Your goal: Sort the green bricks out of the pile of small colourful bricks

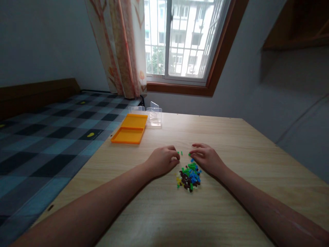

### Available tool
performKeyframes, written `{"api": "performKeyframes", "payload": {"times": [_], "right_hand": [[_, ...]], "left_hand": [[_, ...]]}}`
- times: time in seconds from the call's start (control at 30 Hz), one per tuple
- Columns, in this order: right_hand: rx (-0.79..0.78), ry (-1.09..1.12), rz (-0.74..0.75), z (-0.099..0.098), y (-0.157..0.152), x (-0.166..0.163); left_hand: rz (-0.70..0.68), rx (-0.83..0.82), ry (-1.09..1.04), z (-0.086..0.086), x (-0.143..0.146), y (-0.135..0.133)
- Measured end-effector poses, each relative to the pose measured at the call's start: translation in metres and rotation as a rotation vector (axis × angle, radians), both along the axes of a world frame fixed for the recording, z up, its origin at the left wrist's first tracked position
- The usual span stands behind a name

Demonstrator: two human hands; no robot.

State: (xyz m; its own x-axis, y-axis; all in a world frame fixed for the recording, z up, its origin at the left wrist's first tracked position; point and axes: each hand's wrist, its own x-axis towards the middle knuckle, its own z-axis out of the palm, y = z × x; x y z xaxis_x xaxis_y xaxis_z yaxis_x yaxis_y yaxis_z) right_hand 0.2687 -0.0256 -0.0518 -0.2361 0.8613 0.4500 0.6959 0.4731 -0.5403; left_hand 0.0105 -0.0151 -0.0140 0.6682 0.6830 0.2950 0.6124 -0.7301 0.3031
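A small heap of tiny plastic bricks point(189, 176) in blue, green, brown and yellow lies on the wooden table point(231, 192). My left hand point(164, 160) rests on the table just left of the heap, fingers curled in. My right hand point(205, 158) sits at the heap's far right edge, fingertips pinched together at a green piece. Two loose green bits point(180, 153) lie between the two hands. Whether either hand holds a piece is too small to tell.
An open orange case point(130, 128) lies at the table's far left corner, with clear plastic boxes point(150, 115) beside it. A bed with a checkered cover point(46, 137) runs along the table's left edge. A window and curtain stand behind.
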Motion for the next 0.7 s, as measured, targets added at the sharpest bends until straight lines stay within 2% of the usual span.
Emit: {"api": "performKeyframes", "payload": {"times": [0.17,0.37,0.43,0.57,0.7], "right_hand": [[-0.043,-0.016,0.046,0.000,0.008,-0.001],[-0.056,0.212,0.086,0.002,0.006,0.001],[-0.079,0.223,0.130,0.007,-0.001,0.004],[-0.118,0.078,0.269,0.023,-0.016,0.011],[-0.139,-0.001,0.314,0.034,-0.024,0.015]], "left_hand": [[0.042,0.016,0.002,-0.003,0.002,0.003],[0.086,0.039,-0.007,-0.004,0.001,0.005],[0.078,0.047,-0.014,-0.003,0.000,0.004],[-0.029,0.048,-0.016,0.000,-0.002,-0.001],[-0.205,0.055,-0.008,0.002,0.000,-0.007]]}}
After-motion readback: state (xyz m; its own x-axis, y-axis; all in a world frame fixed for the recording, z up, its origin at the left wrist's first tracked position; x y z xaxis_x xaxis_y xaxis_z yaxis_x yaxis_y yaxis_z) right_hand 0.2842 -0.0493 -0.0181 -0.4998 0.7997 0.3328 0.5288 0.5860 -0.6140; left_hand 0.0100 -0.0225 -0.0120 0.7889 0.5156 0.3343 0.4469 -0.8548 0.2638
